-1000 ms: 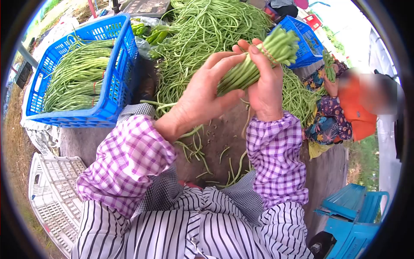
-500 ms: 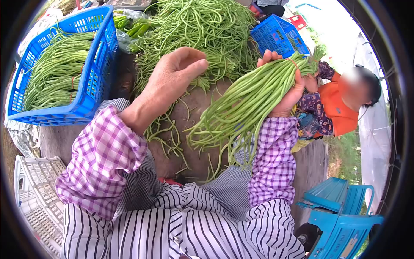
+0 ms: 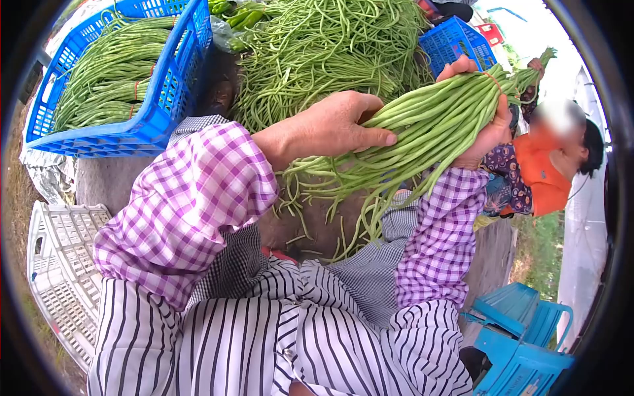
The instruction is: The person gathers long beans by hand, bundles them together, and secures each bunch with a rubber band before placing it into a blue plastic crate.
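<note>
A long bunch of green yard-long beans [image 3: 416,129] slants across the middle, with a rubber band [image 3: 492,82] around its upper right end. My right hand [image 3: 485,135] is wrapped round the bunch from below, just short of the band; its fingertips show on the far side. My left hand [image 3: 330,125] is at the middle of the bunch, thumb lying on top of the beans and fingers curled over the far side, partly hidden. The loose tails hang down over my lap. Beyond my hands lies a big heap of loose beans [image 3: 343,39].
On the left stands a blue crate [image 3: 145,125] holding banded bean bunches [image 3: 105,86]. A white crate [image 3: 66,264] is at lower left, a turquoise plastic stool [image 3: 522,343] at lower right. Another blue crate [image 3: 456,43] sits behind. At right, a person in orange [image 3: 541,175] holds beans.
My left hand has moved right from the air onto the bunch and closed on it. The bunch and my right hand sit farther right in view. The other person has raised a bunch.
</note>
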Action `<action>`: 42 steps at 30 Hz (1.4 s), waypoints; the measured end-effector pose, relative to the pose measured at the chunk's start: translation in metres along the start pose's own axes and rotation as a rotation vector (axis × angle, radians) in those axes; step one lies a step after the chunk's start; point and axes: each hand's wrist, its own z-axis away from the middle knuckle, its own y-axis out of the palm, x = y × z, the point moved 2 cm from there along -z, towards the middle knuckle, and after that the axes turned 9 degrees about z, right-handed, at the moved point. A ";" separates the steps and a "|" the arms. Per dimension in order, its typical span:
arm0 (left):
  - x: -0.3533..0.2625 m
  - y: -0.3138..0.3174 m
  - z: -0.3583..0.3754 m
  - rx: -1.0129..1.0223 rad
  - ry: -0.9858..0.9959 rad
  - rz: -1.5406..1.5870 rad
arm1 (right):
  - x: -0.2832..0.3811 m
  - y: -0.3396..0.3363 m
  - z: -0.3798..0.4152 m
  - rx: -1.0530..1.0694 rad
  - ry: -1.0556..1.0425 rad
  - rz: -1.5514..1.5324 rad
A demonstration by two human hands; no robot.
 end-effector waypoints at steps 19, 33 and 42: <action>0.029 -0.014 0.014 -0.043 -0.233 -0.920 | 0.093 -0.025 0.012 -0.123 -0.272 0.344; 0.010 -0.023 0.005 -0.418 0.172 -0.535 | 0.081 -0.019 0.026 -0.015 -0.092 0.127; -0.017 0.013 0.009 -0.254 0.411 -0.245 | -0.001 0.039 0.022 -0.405 -0.141 0.328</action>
